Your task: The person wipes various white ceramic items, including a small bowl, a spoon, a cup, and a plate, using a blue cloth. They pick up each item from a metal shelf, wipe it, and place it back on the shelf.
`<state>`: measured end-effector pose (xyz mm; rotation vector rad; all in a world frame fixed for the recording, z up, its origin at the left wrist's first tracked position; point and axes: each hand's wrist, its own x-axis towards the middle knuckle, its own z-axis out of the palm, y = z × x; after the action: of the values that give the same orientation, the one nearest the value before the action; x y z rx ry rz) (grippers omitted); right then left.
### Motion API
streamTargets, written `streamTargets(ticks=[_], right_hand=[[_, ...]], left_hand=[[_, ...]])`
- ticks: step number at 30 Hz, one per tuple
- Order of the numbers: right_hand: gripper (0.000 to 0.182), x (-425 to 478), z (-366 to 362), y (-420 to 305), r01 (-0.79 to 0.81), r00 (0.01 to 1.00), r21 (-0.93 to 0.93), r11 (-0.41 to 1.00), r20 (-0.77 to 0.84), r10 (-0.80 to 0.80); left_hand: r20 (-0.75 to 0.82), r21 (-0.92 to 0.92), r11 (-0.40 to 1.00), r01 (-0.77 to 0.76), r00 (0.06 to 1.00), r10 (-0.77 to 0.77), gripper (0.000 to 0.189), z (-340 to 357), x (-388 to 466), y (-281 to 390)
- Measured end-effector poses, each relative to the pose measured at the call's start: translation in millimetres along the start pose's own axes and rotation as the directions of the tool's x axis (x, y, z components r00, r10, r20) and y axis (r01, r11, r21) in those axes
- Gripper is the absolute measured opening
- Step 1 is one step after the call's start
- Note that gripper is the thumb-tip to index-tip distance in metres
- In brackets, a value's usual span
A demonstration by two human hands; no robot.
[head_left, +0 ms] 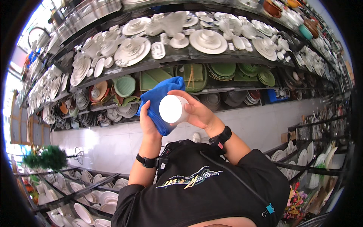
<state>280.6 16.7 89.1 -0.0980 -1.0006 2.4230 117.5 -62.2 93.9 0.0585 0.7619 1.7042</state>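
Observation:
My right hand [198,112] grips a white round vessel [171,109], possibly a cup or jar, with its pale, flat-looking end turned up towards me. The thumb lies along its side and the fingers wrap behind it. A blue cleaning cloth [153,98] is held in my left hand [149,123], thumb on top. The cloth bunches up on the left of the vessel and behind it; whether it touches the vessel cannot be made out. Both hands are in front of my chest, above the aisle floor.
Ahead stands a dark tiered shelf [181,58] crowded with white plates [208,42], cups and teapots. Green dishes [222,71] fill a lower tier. Racks of white plates [109,200] are behind me on both sides. A small green artificial tree [46,157] stands at left over the tiled floor [110,142].

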Motion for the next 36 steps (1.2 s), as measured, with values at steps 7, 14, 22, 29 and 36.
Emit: streamTargets(ticks=[7, 14, 22, 29, 36], right_hand=[[0.063, -45.3, -74.9, -24.8, 0.002, 0.999, 0.629, 0.777, -0.038, 0.029], [0.049, -59.9, -93.9, -42.9, 0.194, 0.905, 0.673, 0.714, -0.403, 0.134], [0.050, -54.0, -94.9, -44.5, 0.255, 0.882, 0.611, 0.749, -0.465, 0.079], [0.044, -32.9, -84.9, -20.8, 0.166, 0.926, 0.638, 0.752, -0.362, 0.103], [0.030, 23.1, -29.1, 22.1, 0.112, 0.727, 0.241, 0.964, -0.681, 0.086]], left_hand=[[0.061, 0.027, 0.998, 0.065, 0.996, -0.066, 0.058, 32.6, 24.2, -56.4], [0.001, 0.057, 0.998, 0.024, 1.000, -0.024, 0.055, 38.7, 38.3, -79.8], [-0.025, 0.047, 0.997, 0.058, 0.998, -0.056, 0.055, 43.2, 38.7, -78.5], [-0.008, 0.055, 0.997, 0.044, 0.999, -0.044, 0.055, 21.7, 39.9, -52.1], [0.020, 0.048, 0.998, 0.052, 0.998, -0.053, 0.053, -15.0, 19.4, 11.7]])
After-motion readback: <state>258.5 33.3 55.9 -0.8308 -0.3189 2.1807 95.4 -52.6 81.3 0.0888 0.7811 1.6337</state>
